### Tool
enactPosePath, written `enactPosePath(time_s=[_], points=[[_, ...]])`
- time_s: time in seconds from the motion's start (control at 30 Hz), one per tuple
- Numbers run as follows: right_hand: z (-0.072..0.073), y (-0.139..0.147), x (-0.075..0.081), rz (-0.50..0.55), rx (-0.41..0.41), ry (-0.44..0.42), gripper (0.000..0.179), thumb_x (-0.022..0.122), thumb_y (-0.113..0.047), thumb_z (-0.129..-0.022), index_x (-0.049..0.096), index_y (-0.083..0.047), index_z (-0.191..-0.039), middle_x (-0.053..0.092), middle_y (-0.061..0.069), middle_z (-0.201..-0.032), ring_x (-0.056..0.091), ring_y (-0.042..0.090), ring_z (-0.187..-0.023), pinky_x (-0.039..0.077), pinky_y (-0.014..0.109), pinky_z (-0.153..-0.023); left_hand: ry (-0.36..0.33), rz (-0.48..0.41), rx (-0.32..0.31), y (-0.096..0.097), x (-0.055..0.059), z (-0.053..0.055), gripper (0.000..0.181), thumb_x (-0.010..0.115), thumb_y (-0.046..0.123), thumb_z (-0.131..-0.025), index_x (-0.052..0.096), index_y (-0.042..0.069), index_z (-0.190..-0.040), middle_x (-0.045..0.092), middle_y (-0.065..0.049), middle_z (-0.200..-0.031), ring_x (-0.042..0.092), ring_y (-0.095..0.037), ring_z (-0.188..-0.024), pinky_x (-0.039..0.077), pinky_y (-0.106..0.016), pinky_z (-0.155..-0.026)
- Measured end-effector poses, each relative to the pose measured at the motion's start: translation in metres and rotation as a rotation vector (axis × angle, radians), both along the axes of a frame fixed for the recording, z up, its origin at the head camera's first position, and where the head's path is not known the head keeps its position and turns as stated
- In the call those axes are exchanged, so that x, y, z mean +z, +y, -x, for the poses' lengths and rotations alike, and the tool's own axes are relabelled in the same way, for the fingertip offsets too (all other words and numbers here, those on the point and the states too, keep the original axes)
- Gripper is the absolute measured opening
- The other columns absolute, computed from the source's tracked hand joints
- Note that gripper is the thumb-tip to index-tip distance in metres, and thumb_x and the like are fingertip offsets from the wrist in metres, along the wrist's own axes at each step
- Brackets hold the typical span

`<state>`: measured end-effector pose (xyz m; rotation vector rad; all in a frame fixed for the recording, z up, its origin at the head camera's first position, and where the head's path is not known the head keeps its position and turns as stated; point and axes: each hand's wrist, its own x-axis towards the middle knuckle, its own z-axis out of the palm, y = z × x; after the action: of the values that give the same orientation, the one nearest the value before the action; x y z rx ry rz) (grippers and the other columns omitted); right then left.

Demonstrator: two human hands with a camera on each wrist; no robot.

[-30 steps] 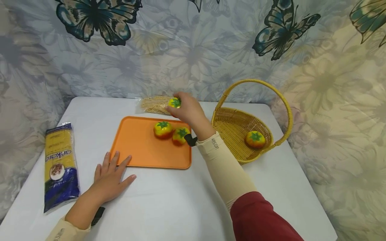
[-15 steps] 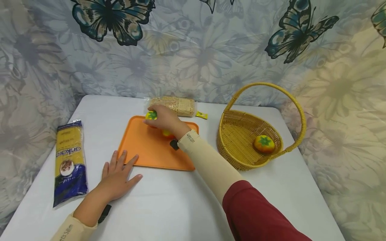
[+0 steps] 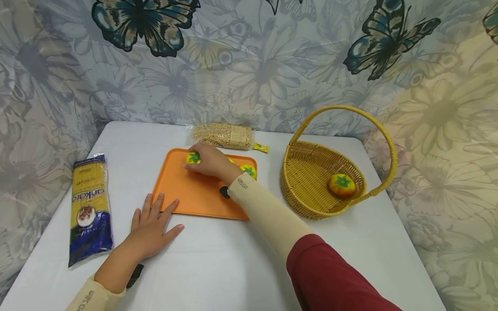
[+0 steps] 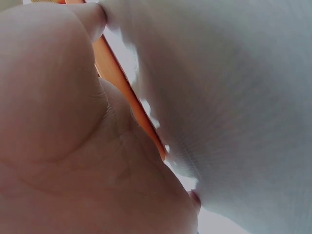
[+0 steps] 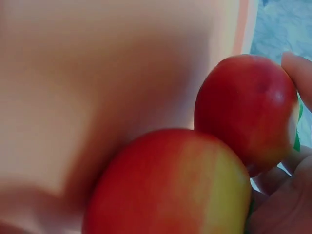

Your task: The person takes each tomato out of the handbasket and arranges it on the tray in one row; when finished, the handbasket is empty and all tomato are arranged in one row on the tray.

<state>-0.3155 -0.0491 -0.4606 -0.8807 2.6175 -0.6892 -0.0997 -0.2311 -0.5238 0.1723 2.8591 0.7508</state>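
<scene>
My right hand [image 3: 210, 162] grips a red-and-yellow tomato [image 3: 193, 158] with a green leafy top, low over the back of the orange tray [image 3: 186, 194]. In the right wrist view, the fingers hold that tomato [image 5: 243, 107] from the side, and a second tomato [image 5: 165, 190] sits close in front of it. On the tray's right part lies another tomato [image 3: 248, 171]; one more is mostly hidden behind the right hand. My left hand [image 3: 149, 233] rests flat with spread fingers, its fingertips at the tray's front-left edge. The left wrist view shows its palm [image 4: 73, 122] beside the tray edge [image 4: 117, 73].
To the right stands a yellow wicker basket [image 3: 307, 172] with a tall handle and one tomato [image 3: 342, 185] inside. A pasta pack [image 3: 91, 207] lies at the left. Behind the tray are a clear bag of grain [image 3: 221, 135] and a small yellow packet [image 3: 260, 147].
My right hand has carried the tomato leftward from beside the grain bag, then lowered it toward the back of the tray. The left hand has stayed in place. The head view has shifted slightly.
</scene>
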Motion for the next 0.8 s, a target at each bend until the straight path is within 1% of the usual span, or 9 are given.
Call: enactPosePath(time_s=[0.27, 0.5, 0.63, 0.8], points=[[-0.0043, -0.0006, -0.0065, -0.079, 0.003, 0.05, 0.071, 0.071, -0.055, -0.099, 0.055, -0.014, -0.154, 0.061, 0.001, -0.147, 0.059, 0.015, -0.125, 0.046, 0.032, -0.108, -0.029, 0.021, -0.012, 0.0004, 0.002, 0.0007, 0.083, 0.056, 0.063, -0.104, 0.031, 0.017, -0.168, 0.0, -0.029, -0.174, -0.021, -0.048, -0.157, -0.007, -0.079, -0.115], [-0.0046, -0.0014, -0.0077, -0.128, 0.007, 0.077, 0.073, 0.068, -0.059, -0.1, 0.052, -0.015, -0.157, 0.058, 0.001, -0.151, 0.057, 0.016, -0.131, 0.046, 0.034, -0.11, -0.052, 0.034, -0.009, 0.0013, 0.0034, 0.0016, 0.083, 0.059, 0.059, -0.104, 0.03, 0.017, -0.169, -0.002, -0.028, -0.174, -0.024, -0.046, -0.156, -0.009, -0.078, -0.115], [-0.0055, -0.001, -0.008, -0.136, 0.0, 0.084, 0.074, 0.068, -0.06, -0.099, 0.052, -0.017, -0.157, 0.058, 0.0, -0.151, 0.058, 0.016, -0.13, 0.047, 0.036, -0.109, -0.05, 0.033, -0.009, 0.0017, 0.0038, 0.0013, 0.083, 0.059, 0.059, -0.104, 0.03, 0.016, -0.168, -0.001, -0.029, -0.174, -0.023, -0.047, -0.156, -0.008, -0.078, -0.115], [-0.0082, -0.0007, -0.0069, -0.153, -0.003, 0.088, 0.074, 0.067, -0.061, -0.1, 0.051, -0.018, -0.158, 0.057, -0.001, -0.153, 0.057, 0.017, -0.132, 0.047, 0.038, -0.109, -0.031, 0.021, -0.014, 0.0018, 0.0035, 0.0001, 0.083, 0.056, 0.062, -0.104, 0.031, 0.016, -0.168, 0.0, -0.03, -0.173, -0.021, -0.048, -0.157, -0.007, -0.079, -0.115]])
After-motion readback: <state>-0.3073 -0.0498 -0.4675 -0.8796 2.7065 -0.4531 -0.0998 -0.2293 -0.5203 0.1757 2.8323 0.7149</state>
